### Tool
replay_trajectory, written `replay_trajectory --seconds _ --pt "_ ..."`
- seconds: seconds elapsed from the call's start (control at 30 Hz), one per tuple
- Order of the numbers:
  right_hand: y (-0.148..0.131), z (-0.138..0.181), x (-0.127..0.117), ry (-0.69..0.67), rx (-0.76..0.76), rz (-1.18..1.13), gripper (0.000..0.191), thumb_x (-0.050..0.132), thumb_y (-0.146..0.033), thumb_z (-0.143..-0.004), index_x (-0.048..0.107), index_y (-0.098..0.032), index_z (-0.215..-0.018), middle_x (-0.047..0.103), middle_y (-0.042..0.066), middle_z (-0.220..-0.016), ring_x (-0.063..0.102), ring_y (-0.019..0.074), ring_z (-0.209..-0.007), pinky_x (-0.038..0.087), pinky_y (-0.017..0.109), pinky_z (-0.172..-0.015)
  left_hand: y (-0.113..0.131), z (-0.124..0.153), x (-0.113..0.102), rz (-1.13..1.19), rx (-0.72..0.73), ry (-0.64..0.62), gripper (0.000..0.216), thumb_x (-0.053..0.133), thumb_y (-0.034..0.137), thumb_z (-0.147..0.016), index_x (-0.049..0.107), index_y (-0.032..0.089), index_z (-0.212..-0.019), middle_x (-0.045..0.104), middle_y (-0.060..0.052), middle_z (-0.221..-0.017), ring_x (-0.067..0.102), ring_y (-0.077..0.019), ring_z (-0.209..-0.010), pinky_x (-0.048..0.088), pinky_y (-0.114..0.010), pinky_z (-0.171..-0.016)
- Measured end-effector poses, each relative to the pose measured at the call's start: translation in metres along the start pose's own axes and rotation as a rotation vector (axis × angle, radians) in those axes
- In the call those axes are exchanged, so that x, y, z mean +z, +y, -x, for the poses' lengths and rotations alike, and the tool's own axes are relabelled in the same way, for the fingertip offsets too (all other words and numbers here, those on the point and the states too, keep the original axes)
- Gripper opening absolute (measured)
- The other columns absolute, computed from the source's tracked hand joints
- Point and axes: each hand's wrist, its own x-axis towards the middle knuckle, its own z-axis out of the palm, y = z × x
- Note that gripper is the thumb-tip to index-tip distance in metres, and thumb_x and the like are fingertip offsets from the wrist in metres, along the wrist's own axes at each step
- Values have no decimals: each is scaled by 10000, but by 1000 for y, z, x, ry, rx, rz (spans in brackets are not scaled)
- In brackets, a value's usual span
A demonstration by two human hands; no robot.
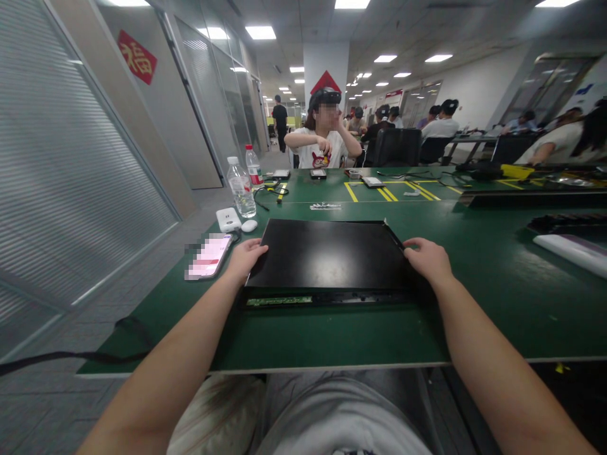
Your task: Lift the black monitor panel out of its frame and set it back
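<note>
A flat black panel [332,256] lies on the green table [332,335] right in front of me, with a narrow strip of circuit board [279,301] showing along its near edge. My left hand [244,258] grips the panel's left edge, fingers curled over it. My right hand [427,259] grips the right edge the same way. Both forearms reach in from the bottom of the view.
A phone [208,256] lies left of the panel, with a white box [228,219], a white mouse [249,225] and two water bottles [241,188] behind it. A white object [571,251] lies at right. A person sits across the table [322,142]; others sit further back.
</note>
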Motion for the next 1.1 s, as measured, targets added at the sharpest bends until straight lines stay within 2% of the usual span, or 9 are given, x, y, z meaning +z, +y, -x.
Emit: replay_trajectory --seconds 0.17,0.37,0.57,0.77,0.9,1.1 --pt "3 -4 0 -9 59 -162 424 550 -298 -838 803 -208 -1167 799 71 -853 734 270 -927 524 336 -818 -1 -1 -1 6 -10 -11 219 782 81 -742 740 152 -945 789 -44 -752 789 -222 -776 624 -328 -829" --pt "2 -3 -4 -79 125 -289 442 494 -419 -934 772 -197 -1197 804 80 -865 711 239 -759 516 329 -766 0 -1 0 15 -2 -5 231 782 76 -737 732 163 -945 786 -33 -747 784 -219 -772 623 -329 -825" --pt "2 -4 -4 -86 136 -300 430 462 -416 -957 791 -183 -1108 806 95 -883 701 229 -728 515 322 -734 2 2 2 -19 10 20 236 818 75 -705 722 171 -898 776 -38 -723 793 -249 -818 624 -356 -851" --pt "2 -3 -4 -76 135 -294 399 486 -404 -939 812 -186 -1009 808 97 -868 709 240 -745 533 333 -732 1 2 3 -5 0 33 175 744 57 -757 716 172 -885 776 -33 -722 790 -228 -790 626 -344 -853" --pt "1 -3 -6 -92 145 -280 391 494 -395 -939 821 -193 -1009 809 90 -885 706 239 -736 535 343 -746 0 0 2 10 4 29 188 762 60 -739 721 178 -880 774 -27 -710 784 -226 -776 630 -344 -835" --pt "1 -2 -6 -101 153 -288 386 497 -398 -938 816 -192 -1004 811 86 -899 694 229 -718 524 329 -714 -2 -4 -3 5 27 11 293 868 128 -658 771 166 -931 830 -89 -917 793 -267 -904 632 -386 -877"
